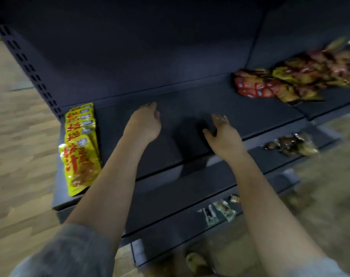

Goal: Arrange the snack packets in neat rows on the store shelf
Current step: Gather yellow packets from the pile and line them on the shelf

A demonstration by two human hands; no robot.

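Grey sleeve (70, 254) – bare hands, fingers loose, over matte shelf (240, 114).

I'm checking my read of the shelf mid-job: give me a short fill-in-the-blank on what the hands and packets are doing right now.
1. The yellow snack packets with red lettering stand in a row at the ____ end of the dark metal shelf.
2. The left hand and right hand hold ____.
3. The loose pile of red and yellow packets lies at the shelf's ____ end.

Missing words: left; nothing; right
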